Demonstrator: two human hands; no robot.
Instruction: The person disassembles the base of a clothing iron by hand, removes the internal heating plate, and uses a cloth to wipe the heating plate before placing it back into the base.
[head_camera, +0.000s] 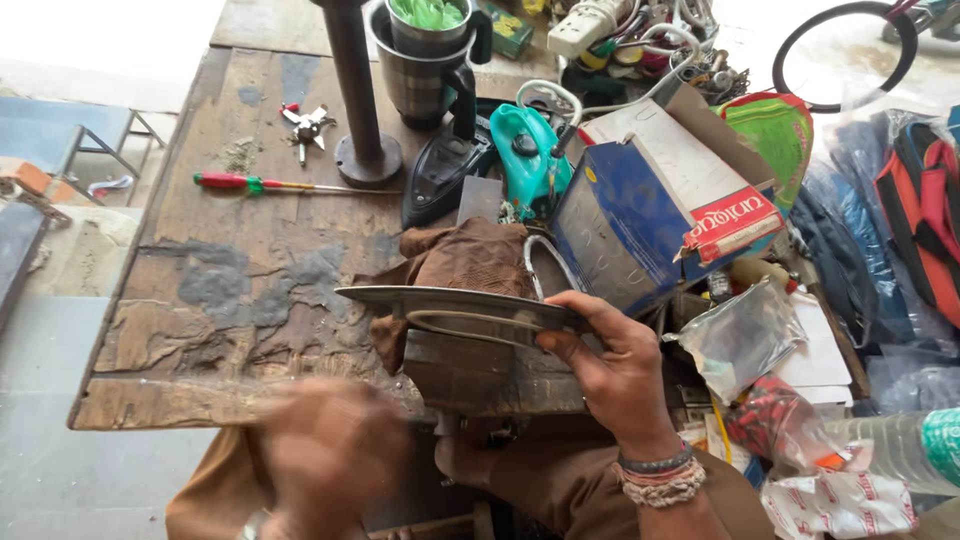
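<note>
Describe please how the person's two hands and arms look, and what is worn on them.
Both hands are bare, without gloves. The right hand has a bare forearm with no sleeve in view, and on the wrist a dark band and a thicker braided thread band of pale and pinkish colour. The left hand is blurred; something pale shows at its wrist, too unclear to name.

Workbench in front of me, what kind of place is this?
Likely a small appliance repair stall: the right hand holds an iron soleplate, with a screwdriver and a dismantled teal iron on the worn wooden bench.

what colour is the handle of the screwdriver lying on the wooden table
Red with a green band, seen in the head view: the screwdriver lies on the table.
</note>
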